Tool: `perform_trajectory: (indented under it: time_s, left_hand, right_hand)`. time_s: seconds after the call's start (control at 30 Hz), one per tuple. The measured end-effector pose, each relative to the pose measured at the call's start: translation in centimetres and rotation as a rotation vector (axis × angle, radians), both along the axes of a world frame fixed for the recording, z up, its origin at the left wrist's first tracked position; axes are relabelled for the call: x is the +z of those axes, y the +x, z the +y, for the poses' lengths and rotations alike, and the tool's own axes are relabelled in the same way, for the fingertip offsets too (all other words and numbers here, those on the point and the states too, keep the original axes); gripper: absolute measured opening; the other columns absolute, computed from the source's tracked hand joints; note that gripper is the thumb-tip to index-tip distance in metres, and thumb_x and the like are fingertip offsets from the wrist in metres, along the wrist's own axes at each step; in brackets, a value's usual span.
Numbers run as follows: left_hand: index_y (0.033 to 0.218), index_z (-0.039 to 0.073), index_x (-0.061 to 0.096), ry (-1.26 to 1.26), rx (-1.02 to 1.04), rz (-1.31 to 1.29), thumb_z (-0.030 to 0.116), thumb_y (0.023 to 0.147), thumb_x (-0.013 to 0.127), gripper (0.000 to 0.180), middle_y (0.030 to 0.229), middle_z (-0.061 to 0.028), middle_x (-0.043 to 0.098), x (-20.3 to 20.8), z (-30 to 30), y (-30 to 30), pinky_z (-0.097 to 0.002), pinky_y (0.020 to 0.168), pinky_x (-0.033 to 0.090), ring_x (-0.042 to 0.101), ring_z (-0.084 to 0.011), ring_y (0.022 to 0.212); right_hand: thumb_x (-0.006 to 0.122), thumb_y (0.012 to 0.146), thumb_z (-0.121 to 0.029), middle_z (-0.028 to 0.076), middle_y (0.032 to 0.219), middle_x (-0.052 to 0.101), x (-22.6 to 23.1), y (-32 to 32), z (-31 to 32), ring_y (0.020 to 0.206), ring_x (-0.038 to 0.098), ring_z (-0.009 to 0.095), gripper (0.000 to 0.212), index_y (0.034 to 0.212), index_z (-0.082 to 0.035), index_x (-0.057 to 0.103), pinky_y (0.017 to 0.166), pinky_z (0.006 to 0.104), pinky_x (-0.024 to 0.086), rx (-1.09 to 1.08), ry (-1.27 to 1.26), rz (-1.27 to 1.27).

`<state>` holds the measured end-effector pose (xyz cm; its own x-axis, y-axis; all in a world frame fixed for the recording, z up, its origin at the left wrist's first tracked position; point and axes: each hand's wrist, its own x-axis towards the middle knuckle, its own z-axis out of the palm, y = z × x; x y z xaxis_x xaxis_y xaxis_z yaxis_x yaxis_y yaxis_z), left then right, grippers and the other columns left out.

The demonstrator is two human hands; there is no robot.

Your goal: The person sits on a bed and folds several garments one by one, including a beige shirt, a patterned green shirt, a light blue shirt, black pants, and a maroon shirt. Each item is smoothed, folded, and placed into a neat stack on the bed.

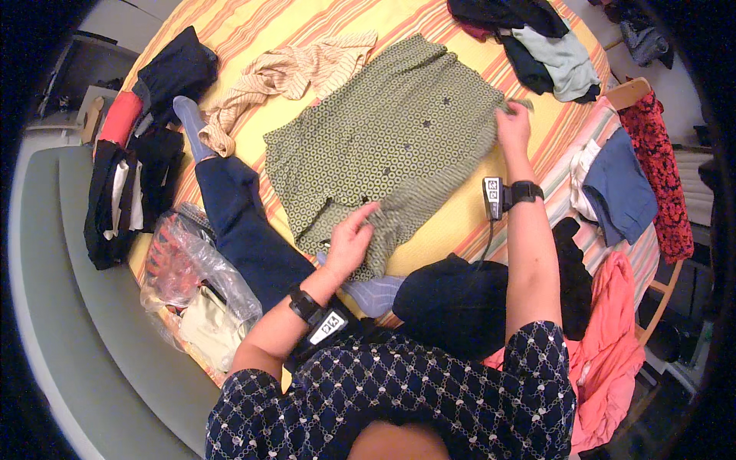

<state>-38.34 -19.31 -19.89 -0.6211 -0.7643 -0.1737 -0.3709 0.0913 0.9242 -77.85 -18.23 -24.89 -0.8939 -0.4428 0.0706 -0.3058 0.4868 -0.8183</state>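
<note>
A green garment (383, 130) with a small ring print and a few dark spots lies spread over the bed before me; its exact kind is not clear. Its near right part is turned over and shows a paler, blurred underside (437, 203). At the far right edge, my right hand (514, 126) has its fingers closed on the cloth. My left hand (354, 239) rests at the near edge beside the turned-over part, its fingers stretched out and a little apart. Both wrists wear black straps with small tagged devices.
My legs in dark trousers (245, 222) lie on the striped bedsheet (222, 23). A crumpled striped cloth (291, 73) lies at the far left. Around the rim are dark folded clothes (176, 73), a clear plastic bag (207, 268), blue fabric (621, 184) and a coral garment (613, 345).
</note>
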Motion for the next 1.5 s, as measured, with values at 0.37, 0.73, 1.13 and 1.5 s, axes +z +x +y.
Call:
perform_trajectory:
  time_s: [0.37, 0.73, 1.13, 1.5]
  left_hand:
    - [0.103, 0.006, 0.060, -0.526, 0.140, -0.342, 0.017, 0.078, 0.062, 0.028, 0.081, -0.0097, 0.061, -2.0, -7.5, 4.0, -0.0332, 0.064, 0.049, 0.059, -0.0239, 0.068]
    - [0.099, -0.001, 0.056, 0.183, 0.418, -0.275, 0.022, 0.074, 0.070, 0.037, 0.084, -0.0049, 0.060, -5.0, -22.5, 5.5, -0.0271, 0.066, 0.045, 0.055, -0.0138, 0.073]
    - [0.089, 0.007, 0.056, -0.374, -0.222, -0.144, 0.016, 0.077, 0.061, 0.016, 0.079, -0.0122, 0.055, -0.3, -7.4, -0.1, -0.0410, 0.065, 0.048, 0.057, -0.0322, 0.077]
    - [0.073, 0.007, 0.057, -0.424, -0.727, -0.471, 0.011, 0.067, 0.055, 0.008, 0.073, -0.0116, 0.055, -2.6, -6.0, 0.3, -0.0439, 0.061, 0.048, 0.058, -0.0319, 0.074]
  right_hand:
    - [0.064, 0.077, -0.030, 0.021, 0.130, 0.041, 0.9, 9.0, -0.4, 0.117, 0.041, 0.038, 0.057, 0.123, -0.003, 0.046, 0.097, 0.0452, 0.036, 0.421, 0.488, 0.443]
    - [0.062, 0.077, -0.016, 0.017, 0.118, 0.051, 3.3, 7.1, -8.8, 0.111, 0.048, 0.033, 0.043, 0.116, -0.003, 0.049, 0.094, 0.0389, 0.040, 0.661, 0.285, 0.295]
    - [0.044, 0.082, -0.008, 0.014, 0.113, 0.053, 0.3, 8.7, -23.4, 0.094, 0.059, 0.032, 0.025, 0.106, -0.008, 0.053, 0.073, 0.0429, 0.049, 1.020, 0.569, 0.701]
    - [0.048, 0.077, -0.004, 0.012, 0.083, 0.054, 2.6, 2.3, -9.3, 0.077, 0.058, 0.031, 0.009, 0.084, -0.007, 0.053, 0.065, 0.0423, 0.048, 0.797, 0.692, 1.006]
